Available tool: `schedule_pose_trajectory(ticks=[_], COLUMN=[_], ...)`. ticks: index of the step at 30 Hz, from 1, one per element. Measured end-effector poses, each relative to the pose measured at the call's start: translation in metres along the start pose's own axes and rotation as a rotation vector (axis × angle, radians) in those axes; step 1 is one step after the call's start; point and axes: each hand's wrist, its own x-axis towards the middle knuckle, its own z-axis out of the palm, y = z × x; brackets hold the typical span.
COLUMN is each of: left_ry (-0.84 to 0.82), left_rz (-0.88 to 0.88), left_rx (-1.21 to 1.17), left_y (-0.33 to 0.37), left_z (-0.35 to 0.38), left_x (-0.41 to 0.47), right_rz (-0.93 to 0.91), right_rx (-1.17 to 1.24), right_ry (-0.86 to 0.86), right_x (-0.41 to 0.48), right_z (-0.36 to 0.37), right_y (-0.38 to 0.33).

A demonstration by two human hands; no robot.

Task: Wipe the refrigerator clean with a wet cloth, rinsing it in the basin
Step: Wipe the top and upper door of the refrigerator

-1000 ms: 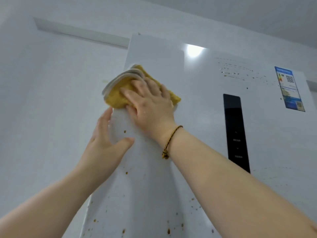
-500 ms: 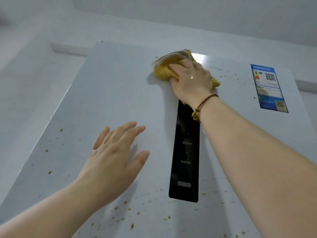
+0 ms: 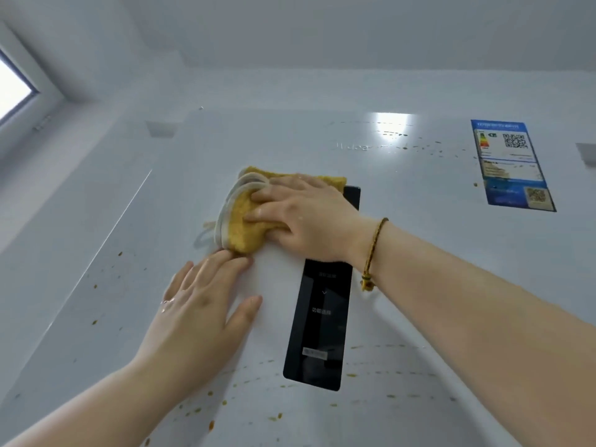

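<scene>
A: Any containers in view?

B: I can't see one; only the white refrigerator door (image 3: 419,253) fills the view.

A: The hands?

B: The right hand (image 3: 309,221) lies spread, palm down, on one folded yellow cloth (image 3: 240,221), pressing it against the door just left of the black control panel's (image 3: 319,321) upper end. It isn't closed around the cloth. The left hand (image 3: 200,311) rests flat and open on the door below, fingertips touching the cloth's lower edge, holding nothing.

A: Counts?

B: Two hands, one cloth, one panel, one blue energy label (image 3: 509,162) at upper right, one braided bracelet (image 3: 371,253) on the right wrist, and many brown spatter specks (image 3: 274,417) across the door.
</scene>
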Motion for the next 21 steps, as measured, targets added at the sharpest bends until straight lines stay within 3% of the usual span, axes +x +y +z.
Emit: schedule_pose_trajectory(ticks=[2,5,7,10,12,15,17,21], left_ry=[0.006,-0.007,-0.020,-0.016,0.008,0.039,0.046,0.127], left_rz=[-0.024,-0.053,-0.048,-0.025,-0.017,0.027,0.088,0.144], left_rx=[0.014,0.000,0.007,0.029,0.030,0.046,0.120,0.180], left_y=[0.000,0.000,0.000,0.000,0.002,-0.003,-0.009,-0.014], left_z=[0.003,0.006,0.005,0.003,0.004,0.011,0.013,0.019], left_x=[0.002,0.002,0.003,0.004,0.004,0.003,0.002,0.001], right_rz=[-0.031,0.284,0.392,0.221,0.179,0.534,0.695,0.562], right_rx=[0.020,0.058,0.017,-0.004,0.001,-0.003,-0.056,-0.038], right_ry=[-0.027,0.084,0.111,0.011,0.055,0.201,0.193,0.173], right_x=[0.000,0.006,0.007,0.005,0.003,-0.005,-0.014,-0.018], right_z=[-0.003,-0.015,-0.019,-0.015,-0.021,-0.037,-0.038,-0.027], right_y=[0.006,0.045,0.057,0.049,0.064,0.111,0.129,0.097])
